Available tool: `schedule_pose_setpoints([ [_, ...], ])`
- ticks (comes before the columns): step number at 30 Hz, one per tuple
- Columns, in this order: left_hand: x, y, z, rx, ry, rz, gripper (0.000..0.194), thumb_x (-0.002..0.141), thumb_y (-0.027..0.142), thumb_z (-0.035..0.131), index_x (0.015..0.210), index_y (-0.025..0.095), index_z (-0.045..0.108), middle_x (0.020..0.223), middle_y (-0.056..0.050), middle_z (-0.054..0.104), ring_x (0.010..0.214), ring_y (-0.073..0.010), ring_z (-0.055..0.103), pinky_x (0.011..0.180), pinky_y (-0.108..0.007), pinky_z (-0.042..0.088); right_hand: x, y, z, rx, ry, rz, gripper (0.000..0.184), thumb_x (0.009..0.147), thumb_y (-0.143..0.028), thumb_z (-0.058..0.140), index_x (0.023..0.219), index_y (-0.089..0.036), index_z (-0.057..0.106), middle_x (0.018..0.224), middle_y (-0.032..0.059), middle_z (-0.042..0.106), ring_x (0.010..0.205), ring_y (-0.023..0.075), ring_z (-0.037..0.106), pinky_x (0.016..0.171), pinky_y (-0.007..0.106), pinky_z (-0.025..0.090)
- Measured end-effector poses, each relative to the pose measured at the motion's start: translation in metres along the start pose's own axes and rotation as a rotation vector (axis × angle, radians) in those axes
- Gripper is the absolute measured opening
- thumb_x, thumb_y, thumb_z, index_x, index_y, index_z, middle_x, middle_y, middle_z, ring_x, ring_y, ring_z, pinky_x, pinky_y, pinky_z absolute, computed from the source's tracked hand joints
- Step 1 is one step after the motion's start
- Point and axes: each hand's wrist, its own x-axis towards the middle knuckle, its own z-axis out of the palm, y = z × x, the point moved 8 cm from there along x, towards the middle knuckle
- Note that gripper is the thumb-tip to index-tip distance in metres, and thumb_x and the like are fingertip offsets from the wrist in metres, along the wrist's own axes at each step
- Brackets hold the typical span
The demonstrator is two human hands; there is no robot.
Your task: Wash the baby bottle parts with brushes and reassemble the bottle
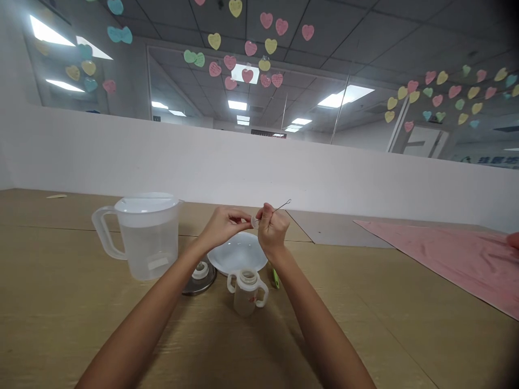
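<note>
Above the white bowl (237,254), my left hand (227,224) pinches a small translucent round piece (254,222) between thumb and fingertips. My right hand (272,229) is closed around a thin wire brush (283,206), whose looped end sticks out to the upper right. The brush's other end points at the round piece; whether it is inside cannot be made out. Below the hands stands an uncapped two-handled baby bottle (245,296), upright. Left of it, a white ring-shaped bottle collar (200,270) lies on a round metal plate (206,284), partly behind my left forearm.
A lidded clear plastic pitcher (152,237) holding liquid stands on the left. A green object (276,279) lies beside my right wrist. Pink cloth (450,254) covers the right side, where another person's fingers (513,240) show at the edge. A white wall (243,167) rises behind the table (365,313).
</note>
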Motion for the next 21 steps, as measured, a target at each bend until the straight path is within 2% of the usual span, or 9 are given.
schedule_pose_setpoints([
  [3,0.000,-0.002,-0.004,0.008,0.065,-0.037,0.017,0.066,0.031,0.069,0.076,0.017,0.072,0.074,-0.003,0.069,0.063,-0.0119,0.058,0.055,-0.018,0.044,0.004,0.006,0.009,0.046,-0.101,0.108,0.050,0.092,-0.038,0.027,0.055,-0.016,0.053,0.047,-0.0006,0.049,0.045,0.0079,0.046,0.051,0.021,0.034],
  [5,0.000,-0.003,-0.005,0.024,0.066,-0.058,0.019,0.068,0.033,0.067,0.077,0.016,0.072,0.075,-0.004,0.069,0.063,-0.0122,0.057,0.055,-0.019,0.044,0.009,0.010,0.010,0.119,-0.167,0.211,0.047,0.090,-0.041,0.032,0.056,-0.016,0.053,0.048,-0.0020,0.046,0.046,0.0076,0.044,0.051,0.021,0.033],
  [7,0.001,-0.003,-0.001,0.023,0.017,-0.070,0.021,0.071,0.034,0.064,0.079,0.016,0.071,0.077,-0.004,0.069,0.065,-0.0127,0.057,0.058,-0.020,0.044,0.017,0.014,0.002,0.226,-0.157,0.338,0.044,0.088,-0.045,0.037,0.060,-0.016,0.053,0.048,-0.0039,0.041,0.046,0.0071,0.040,0.051,0.020,0.033],
  [9,0.001,-0.003,0.007,0.001,-0.087,-0.079,0.024,0.074,0.036,0.060,0.079,0.015,0.070,0.075,-0.003,0.068,0.067,-0.0130,0.057,0.060,-0.021,0.043,0.026,0.017,-0.010,0.327,-0.112,0.431,0.041,0.087,-0.047,0.038,0.063,-0.016,0.053,0.046,-0.0062,0.034,0.044,0.0066,0.034,0.049,0.020,0.032],
  [11,-0.001,-0.006,0.018,-0.021,-0.198,-0.083,0.028,0.078,0.038,0.055,0.075,0.013,0.068,0.070,-0.002,0.065,0.066,-0.0130,0.055,0.060,-0.021,0.041,0.033,0.014,-0.017,0.347,-0.137,0.450,0.041,0.087,-0.047,0.039,0.062,-0.017,0.051,0.047,-0.0063,0.032,0.044,0.0066,0.032,0.049,0.020,0.031],
  [13,-0.001,-0.010,0.025,-0.041,-0.253,-0.079,0.031,0.080,0.039,0.052,0.073,0.013,0.067,0.069,-0.002,0.064,0.067,-0.0134,0.055,0.060,-0.021,0.041,0.036,0.012,-0.019,0.288,-0.168,0.425,0.040,0.086,-0.047,0.040,0.062,-0.017,0.050,0.049,-0.0056,0.035,0.046,0.0069,0.033,0.049,0.020,0.030],
  [16,0.000,-0.017,0.027,-0.081,-0.237,-0.085,0.028,0.079,0.037,0.054,0.077,0.012,0.068,0.076,-0.003,0.067,0.074,-0.0158,0.058,0.066,-0.023,0.042,0.028,0.016,-0.009,0.200,-0.199,0.391,0.038,0.087,-0.045,0.038,0.063,-0.017,0.049,0.051,-0.0051,0.037,0.048,0.0072,0.034,0.049,0.021,0.028],
  [21,0.000,-0.024,0.027,-0.150,-0.210,-0.134,0.029,0.077,0.037,0.056,0.080,0.011,0.069,0.081,-0.006,0.069,0.080,-0.0183,0.060,0.073,-0.025,0.044,0.007,0.030,0.022,0.205,-0.308,0.441,0.038,0.086,-0.043,0.039,0.061,-0.017,0.052,0.047,-0.0058,0.034,0.046,0.0075,0.034,0.049,0.021,0.028],
])
